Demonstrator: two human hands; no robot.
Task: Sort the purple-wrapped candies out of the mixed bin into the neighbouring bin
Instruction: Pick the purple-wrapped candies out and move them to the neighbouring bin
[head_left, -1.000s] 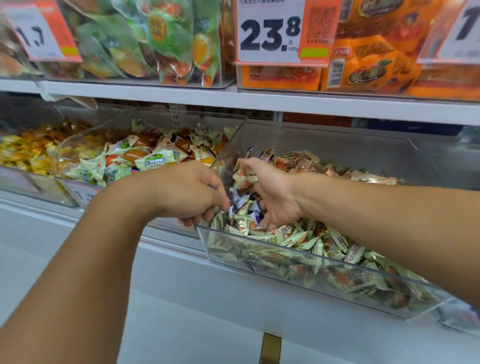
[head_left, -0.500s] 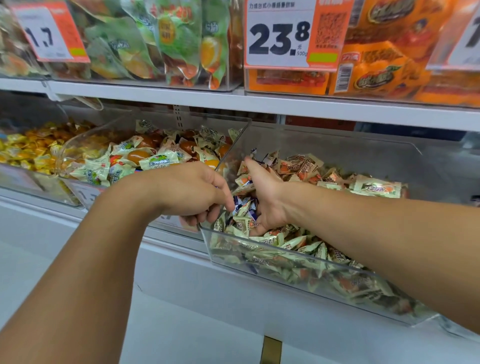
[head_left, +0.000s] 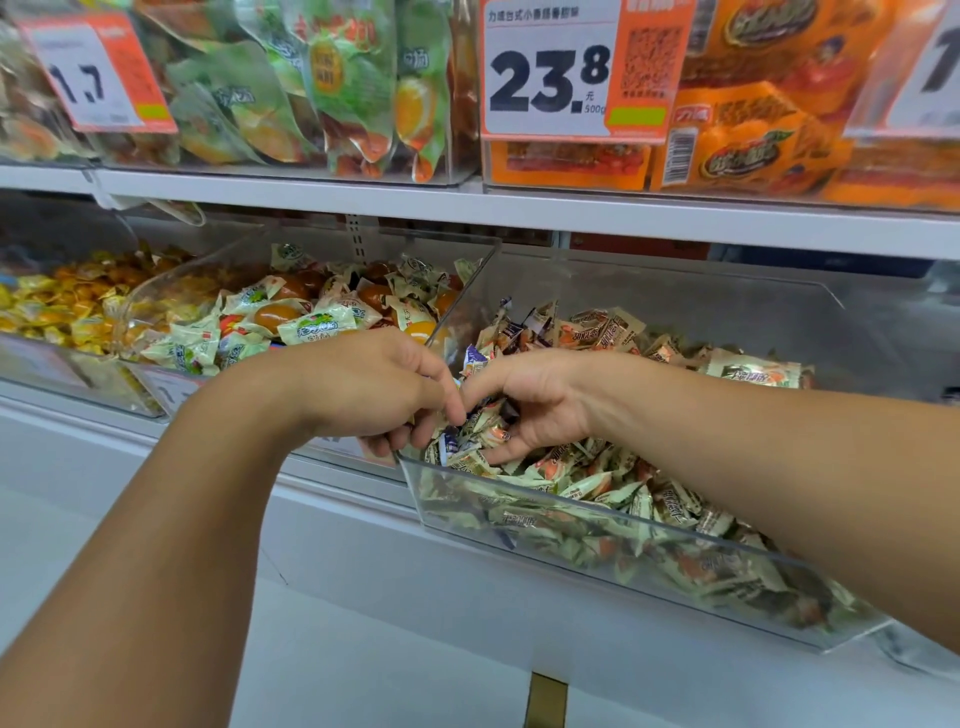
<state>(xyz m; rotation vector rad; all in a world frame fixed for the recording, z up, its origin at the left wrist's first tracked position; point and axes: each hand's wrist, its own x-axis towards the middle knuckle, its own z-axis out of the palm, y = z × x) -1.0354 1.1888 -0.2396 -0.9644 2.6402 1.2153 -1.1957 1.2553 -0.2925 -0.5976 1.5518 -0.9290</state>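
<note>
At the centre of the frame, the curled fingertips of the left hand (head_left: 363, 387) and the right hand (head_left: 530, 400) are brought almost together over the near left corner of the mixed bin (head_left: 623, 551); whether anything is pinched by either cannot be told. Purple-wrapped candies (head_left: 449, 444) are seen just below the fingers among orange and pale green wrappers, another (head_left: 475, 358) just above. Left of centre, the neighbouring bin (head_left: 462, 306) is filled with green-and-white packets, and a price tag (head_left: 550, 73) is hung at the upper middle.
</note>
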